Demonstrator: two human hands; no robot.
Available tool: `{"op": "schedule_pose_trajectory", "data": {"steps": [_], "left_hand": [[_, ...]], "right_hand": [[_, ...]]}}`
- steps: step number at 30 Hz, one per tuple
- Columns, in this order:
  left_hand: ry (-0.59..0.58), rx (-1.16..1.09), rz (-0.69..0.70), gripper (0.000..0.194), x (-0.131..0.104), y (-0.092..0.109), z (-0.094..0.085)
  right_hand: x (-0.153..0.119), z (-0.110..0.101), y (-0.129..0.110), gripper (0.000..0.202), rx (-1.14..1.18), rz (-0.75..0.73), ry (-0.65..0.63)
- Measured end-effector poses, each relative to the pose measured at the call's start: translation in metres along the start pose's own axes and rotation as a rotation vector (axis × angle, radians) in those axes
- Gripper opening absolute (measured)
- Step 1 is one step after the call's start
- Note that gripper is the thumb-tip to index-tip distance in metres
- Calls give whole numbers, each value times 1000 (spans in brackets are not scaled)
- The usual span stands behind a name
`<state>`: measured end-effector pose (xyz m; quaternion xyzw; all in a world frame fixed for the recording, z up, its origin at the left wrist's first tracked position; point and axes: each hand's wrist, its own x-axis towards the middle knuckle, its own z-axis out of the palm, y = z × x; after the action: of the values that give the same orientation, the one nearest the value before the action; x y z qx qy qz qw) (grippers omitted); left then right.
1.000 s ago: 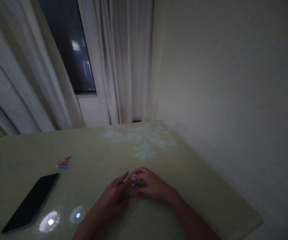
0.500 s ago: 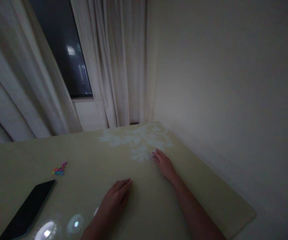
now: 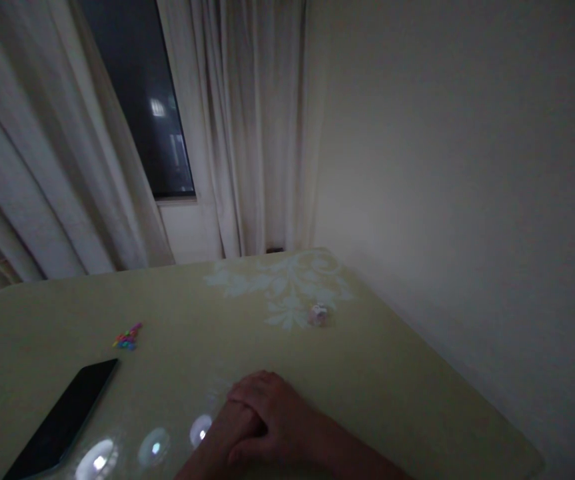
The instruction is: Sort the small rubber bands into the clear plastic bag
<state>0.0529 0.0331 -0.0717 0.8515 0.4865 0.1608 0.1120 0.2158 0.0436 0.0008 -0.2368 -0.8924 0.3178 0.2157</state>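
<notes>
While a pale wall [image 3: 447,167] fills the right of our view and long curtains [image 3: 262,127] hang toward the left, a greenish-yellow table [image 3: 407,400] spreads before us. Between the curtains we see a dark window [image 3: 140,100]. On the table, a whitish leaf pattern [image 3: 287,279] marks the far corner, and a black, flat slab [image 3: 64,423] lies at our left. Close in front, our right hand [image 3: 282,415] rests across our left hand [image 3: 237,419]; its fingers lie close together, thumb apart, while our left fingers are covered, so we cannot tell their state. Well beyond both hands, a small clear object [image 3: 319,314] sits on the table just beside the leaf pattern, its details blurred. Near the slab's far end, tiny bright pieces [image 3: 127,339] lie heaped.
</notes>
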Motion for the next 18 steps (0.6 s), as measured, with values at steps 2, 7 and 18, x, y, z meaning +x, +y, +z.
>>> {"op": "schedule_pose_trajectory", "data": {"steps": [2, 7, 18], "left_hand": [[-91, -49, -10, 55, 1, -1, 3], [-164, -119, -38, 59, 4, 3, -5], [-215, -90, -72, 53, 6, -3, 2]], "right_hand": [[0, 0, 3, 73, 19, 14, -10], [0, -3, 10, 74, 23, 38, 6], [-1, 0, 10, 74, 22, 37, 5]]}}
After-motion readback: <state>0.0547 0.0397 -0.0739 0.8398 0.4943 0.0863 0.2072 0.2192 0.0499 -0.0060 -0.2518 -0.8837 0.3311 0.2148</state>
